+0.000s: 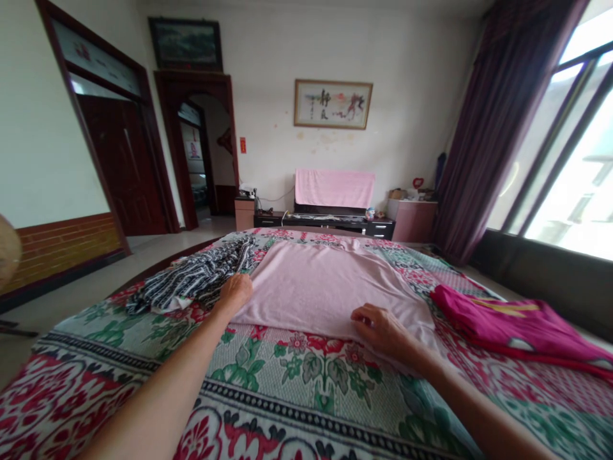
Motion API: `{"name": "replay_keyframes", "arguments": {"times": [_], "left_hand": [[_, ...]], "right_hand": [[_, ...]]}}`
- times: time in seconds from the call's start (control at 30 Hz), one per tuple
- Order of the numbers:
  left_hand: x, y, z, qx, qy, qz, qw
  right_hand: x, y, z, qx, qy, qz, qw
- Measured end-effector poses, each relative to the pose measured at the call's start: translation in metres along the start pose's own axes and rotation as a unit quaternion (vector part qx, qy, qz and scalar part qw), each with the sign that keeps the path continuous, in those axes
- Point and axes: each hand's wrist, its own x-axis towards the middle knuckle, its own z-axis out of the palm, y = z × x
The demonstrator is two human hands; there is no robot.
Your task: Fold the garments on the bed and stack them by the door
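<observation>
A light pink shirt (311, 287) lies spread over a floral cloth (306, 377), lightly wrinkled, its neckline end on the far side. At the shirt's left edge, my left hand (237, 291) is closed with the edge between its fingers. My right hand (378, 324) is over the near edge, right of the middle, with fingers loosely bent and apart; no fabric shows pinched in it. Just left of my left hand is a crumpled black-and-white striped garment (191, 275). A folded magenta garment (522, 322) sits to the right of the shirt.
Beyond the cloth-covered surface stands a low black cabinet (330, 225) against the wall. On it, a pink cloth (335, 186) drapes over a dark screen. A purple curtain (507, 115) and a window (575, 153) are at right; a dark red door (127, 160) is at left.
</observation>
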Motion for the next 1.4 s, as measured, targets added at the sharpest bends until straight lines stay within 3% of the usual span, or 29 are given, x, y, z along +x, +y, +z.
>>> {"name": "replay_keyframes", "arguments": {"times": [0.17,0.27,0.33,0.4,0.57,0.67,0.87,1.07,1.23,1.4], "left_hand": [[0.023,-0.002,0.002,-0.012,-0.006,-0.065,0.998],[0.028,-0.005,0.009,-0.022,0.0,-0.084,0.996],[0.028,-0.005,0.013,-0.031,0.002,-0.097,0.995],[0.027,-0.006,0.015,-0.039,0.005,-0.105,0.994],[0.026,-0.007,0.012,-0.077,0.009,-0.118,0.99],[0.026,-0.008,0.008,-0.104,0.007,-0.122,0.987],[0.027,-0.002,-0.002,-0.097,0.024,-0.115,0.988],[0.024,0.017,-0.015,-0.086,0.07,-0.04,0.993],[0.021,0.027,-0.013,-0.117,0.029,0.094,0.988],[0.023,0.023,-0.002,-0.133,-0.009,0.151,0.979]], "right_hand": [[0.024,0.005,0.003,0.033,-0.012,-0.004,0.999],[0.065,-0.01,0.01,0.101,0.01,0.002,0.995],[0.1,-0.027,0.023,0.202,0.025,0.048,0.978],[0.132,-0.048,0.043,0.35,0.032,0.123,0.928],[0.178,-0.095,0.101,0.626,0.009,0.202,0.753],[0.181,-0.104,0.126,0.681,-0.021,0.232,0.694],[0.177,-0.088,0.14,0.738,-0.039,0.24,0.63],[0.178,-0.086,0.137,0.759,-0.033,0.265,0.593],[0.178,-0.088,0.136,0.775,-0.036,0.254,0.577],[0.181,-0.087,0.139,0.79,-0.044,0.229,0.567]]}}
